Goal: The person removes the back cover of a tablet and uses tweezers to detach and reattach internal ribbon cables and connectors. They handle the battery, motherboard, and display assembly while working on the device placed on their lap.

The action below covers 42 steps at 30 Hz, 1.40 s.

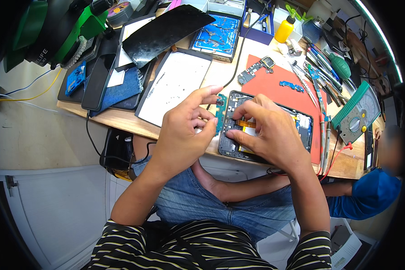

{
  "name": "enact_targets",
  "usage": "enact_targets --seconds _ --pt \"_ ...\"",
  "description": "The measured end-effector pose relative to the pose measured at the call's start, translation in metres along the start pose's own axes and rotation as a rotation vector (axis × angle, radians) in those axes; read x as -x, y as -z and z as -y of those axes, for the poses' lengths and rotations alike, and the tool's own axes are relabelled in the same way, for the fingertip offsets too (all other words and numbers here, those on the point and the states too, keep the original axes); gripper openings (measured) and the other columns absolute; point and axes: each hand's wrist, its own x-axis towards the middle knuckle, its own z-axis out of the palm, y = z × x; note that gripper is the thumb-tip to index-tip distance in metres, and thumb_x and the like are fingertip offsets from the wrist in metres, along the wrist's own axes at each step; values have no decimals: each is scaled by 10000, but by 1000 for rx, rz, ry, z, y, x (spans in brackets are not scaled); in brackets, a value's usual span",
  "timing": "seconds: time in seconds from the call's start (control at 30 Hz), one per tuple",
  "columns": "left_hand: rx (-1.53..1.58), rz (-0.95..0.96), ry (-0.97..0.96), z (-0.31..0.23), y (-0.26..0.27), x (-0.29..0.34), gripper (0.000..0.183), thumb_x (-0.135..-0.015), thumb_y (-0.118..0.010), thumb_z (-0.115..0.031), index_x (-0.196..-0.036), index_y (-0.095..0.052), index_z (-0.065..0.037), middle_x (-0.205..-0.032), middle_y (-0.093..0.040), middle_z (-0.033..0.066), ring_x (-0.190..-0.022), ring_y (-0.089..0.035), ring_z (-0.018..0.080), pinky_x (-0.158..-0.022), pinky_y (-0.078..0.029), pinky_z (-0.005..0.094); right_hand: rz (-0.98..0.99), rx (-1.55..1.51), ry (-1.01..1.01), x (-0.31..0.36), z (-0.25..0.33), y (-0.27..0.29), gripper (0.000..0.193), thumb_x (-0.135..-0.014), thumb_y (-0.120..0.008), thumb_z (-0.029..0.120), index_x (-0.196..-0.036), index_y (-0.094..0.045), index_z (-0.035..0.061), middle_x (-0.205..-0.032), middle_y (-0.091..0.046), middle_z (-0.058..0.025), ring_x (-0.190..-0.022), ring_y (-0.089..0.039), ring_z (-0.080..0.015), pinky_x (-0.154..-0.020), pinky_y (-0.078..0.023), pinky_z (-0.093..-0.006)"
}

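Note:
My left hand is closed, with thumb and fingertips pinching a narrow green circuit board by its edge. The board stands just left of an opened phone, whose dark frame and inner parts show. Over the phone's left end, my right hand has its thumb and bent fingers pressed on the frame. An orange flex cable runs between that thumb and the index finger. The palm hides much of the phone's middle. The phone lies partly on an orange-red mat.
Beyond the phone lie a dark metal plate and a blue circuit board. A green analog multimeter and pens and tools occupy the right. A white pad and black glass panel lie left. Another person's blue sleeve shows right.

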Motion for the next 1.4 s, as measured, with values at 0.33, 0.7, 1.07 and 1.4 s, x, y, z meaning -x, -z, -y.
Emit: enact_targets --seconds 0.33,0.7,1.07,1.4 --pt "-135 -11 -85 1 -18 -13 413 -899 -648 106 -1308 -640 44 -1140 -692 118 -909 -676 79 -725 -565 205 -90 -146 3 10 -8 5 145 -823 -721 95 -921 -627 44 -828 -621 -101 -690 -619 -250 -646 -490 -377" --pt "-758 -51 -409 5 -20 -25 408 -812 -737 -27 -1216 -708 -72 -1158 -731 124 -1078 -620 335 -973 -491 435 -134 -243 -19 16 -13 7 161 -850 -639 36 -1008 -671 23 -847 -672 -114 -676 -640 -210 -662 -517 -355" --pt "-603 -149 -165 -1 -14 3 352 -894 -754 -56 -1239 -705 -10 -815 -710 79 -538 -521 63 -526 -455 239 -117 -199 2 15 -16 4 244 -853 -618 43 -1051 -761 42 -829 -631 -141 -682 -636 -266 -667 -506 -391" --pt "-396 53 43 -3 -31 22 365 -925 -689 -29 -1285 -674 25 -696 -663 31 -528 -519 35 -506 -410 239 -109 -69 70 25 -18 10 311 -841 -595 -32 -1097 -763 26 -816 -594 -104 -674 -605 -192 -631 -488 -317"
